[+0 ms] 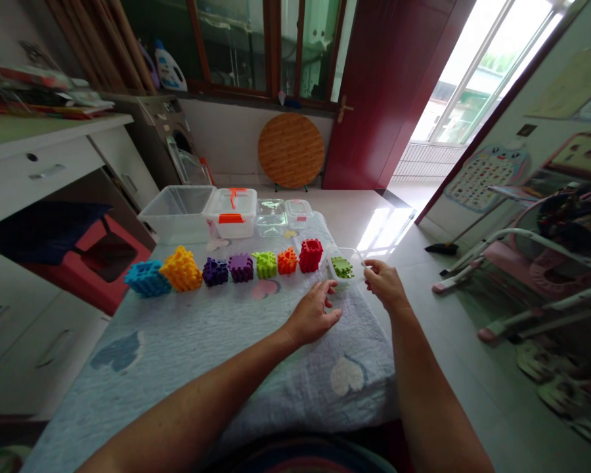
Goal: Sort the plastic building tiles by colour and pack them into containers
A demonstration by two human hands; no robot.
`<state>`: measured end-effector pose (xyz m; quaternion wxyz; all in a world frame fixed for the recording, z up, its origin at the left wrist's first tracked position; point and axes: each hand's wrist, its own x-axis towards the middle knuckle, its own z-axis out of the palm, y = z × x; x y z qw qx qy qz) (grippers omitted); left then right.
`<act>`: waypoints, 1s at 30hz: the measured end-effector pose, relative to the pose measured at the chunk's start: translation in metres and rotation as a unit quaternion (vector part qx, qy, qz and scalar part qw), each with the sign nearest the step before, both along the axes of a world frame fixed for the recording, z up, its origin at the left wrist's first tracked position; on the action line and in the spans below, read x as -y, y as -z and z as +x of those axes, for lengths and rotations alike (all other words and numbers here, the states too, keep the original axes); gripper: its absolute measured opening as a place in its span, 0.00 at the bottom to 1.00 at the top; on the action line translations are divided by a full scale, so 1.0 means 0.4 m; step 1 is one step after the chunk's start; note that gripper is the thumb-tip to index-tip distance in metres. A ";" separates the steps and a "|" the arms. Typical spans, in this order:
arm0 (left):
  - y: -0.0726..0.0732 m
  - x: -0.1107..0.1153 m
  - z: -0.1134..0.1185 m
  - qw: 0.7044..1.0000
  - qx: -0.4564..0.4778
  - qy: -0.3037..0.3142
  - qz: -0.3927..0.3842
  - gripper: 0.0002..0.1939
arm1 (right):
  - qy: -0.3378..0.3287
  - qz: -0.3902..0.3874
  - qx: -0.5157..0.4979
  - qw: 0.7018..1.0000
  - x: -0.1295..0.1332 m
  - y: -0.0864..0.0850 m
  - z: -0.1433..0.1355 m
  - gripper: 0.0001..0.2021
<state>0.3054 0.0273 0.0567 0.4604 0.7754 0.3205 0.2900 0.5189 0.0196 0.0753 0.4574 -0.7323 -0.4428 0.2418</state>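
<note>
Pinching a small clear tub (pixel 358 264) by its right edge, using the thumb and fingers of the right hand (pixel 387 284) at roughly 4 o'clock, counting the tub as the dial's centre and straight ahead as 12. Having that tub right by the right-hand edge of a table covered in a pale blue heart-print cloth (pixel 187 341). Holding the left hand (pixel 315 312) at about 7, spreading its fingers loosely and sticking the thumb out a bit. Getting super close to the tub with those fingertips, but honestly not managing to tell about actual contact. Seeing some notched green pieces (pixel 343 267) inside the tub.

Looking toward 9 and finding a whole row of chunky knobbly blocks: starting near the tub with a red block (pixel 310 255), then running through an orange block (pixel 287 261), a lime block (pixel 265 264), a purple block (pixel 241 268), a dark purple block (pixel 215 271) and a yellow-orange block (pixel 182 269), finishing with a blue block (pixel 148 278). Going round toward 10, spotting a big clear bin (pixel 177 213), a box with orange clips (pixel 243 226) and two smaller clear boxes (pixel 272 217). Also catching a round wooden tabletop (pixel 290 150) at 11 and a pink-and-white chair (pixel 509 256) at 3.
</note>
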 end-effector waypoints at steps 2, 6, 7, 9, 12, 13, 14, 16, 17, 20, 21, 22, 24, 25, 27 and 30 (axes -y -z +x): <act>0.004 -0.007 0.002 1.000 -0.023 0.002 0.013 0.27 | -0.003 -0.006 0.018 1.000 -0.016 0.001 0.017 0.20; 0.026 -0.017 -0.030 0.997 -0.070 0.002 0.037 0.25 | -0.002 -0.014 0.043 0.999 -0.040 0.015 0.044 0.19; 0.033 -0.019 -0.043 0.996 -0.080 0.001 0.044 0.24 | -0.002 -0.014 0.048 0.999 -0.045 0.022 0.048 0.19; 0.047 -0.025 -0.070 0.993 -0.101 -0.002 0.065 0.24 | -0.004 -0.015 0.061 0.998 -0.055 0.036 0.054 0.18; 0.061 -0.036 -0.105 0.985 -0.133 -0.005 0.108 0.22 | -0.010 -0.014 0.084 0.996 -0.071 0.051 0.060 0.17; 0.062 -0.040 -0.114 0.982 -0.142 -0.005 0.123 0.21 | -0.012 -0.013 0.090 0.996 -0.077 0.053 0.062 0.17; 0.063 -0.044 -0.122 0.979 -0.151 -0.003 0.136 0.20 | -0.014 -0.012 0.095 0.995 -0.083 0.053 0.065 0.16; 0.064 -0.052 -0.137 0.973 -0.167 -0.003 0.157 0.19 | -0.011 -0.012 0.100 0.995 -0.095 0.048 0.069 0.17; 0.065 -0.055 -0.143 0.970 -0.176 -0.003 0.166 0.19 | -0.007 -0.012 0.102 0.995 -0.101 0.043 0.070 0.17; 0.074 -0.056 -0.158 0.963 -0.197 -0.009 0.183 0.18 | 0.003 -0.016 0.107 0.994 -0.122 0.028 0.074 0.17; 0.079 -0.054 -0.161 0.961 -0.201 -0.011 0.189 0.18 | 0.006 -0.020 0.110 0.994 -0.130 0.024 0.075 0.18; 0.084 -0.052 -0.164 0.959 -0.205 -0.013 0.197 0.17 | 0.009 -0.023 0.116 0.993 -0.140 0.021 0.076 0.18; 0.096 -0.045 -0.166 0.952 -0.212 -0.012 0.221 0.15 | 0.016 -0.030 0.133 0.991 -0.162 0.019 0.077 0.18; 0.101 -0.042 -0.166 0.948 -0.214 -0.009 0.236 0.14 | 0.020 -0.032 0.143 0.989 -0.176 0.020 0.078 0.18; 0.109 -0.037 -0.164 0.941 -0.215 -0.004 0.262 0.12 | 0.027 -0.033 0.160 0.986 -0.205 0.025 0.079 0.18; 0.113 -0.035 -0.163 0.940 -0.207 -0.004 0.272 0.11 | 0.031 -0.032 0.173 0.984 -0.252 0.033 0.076 0.17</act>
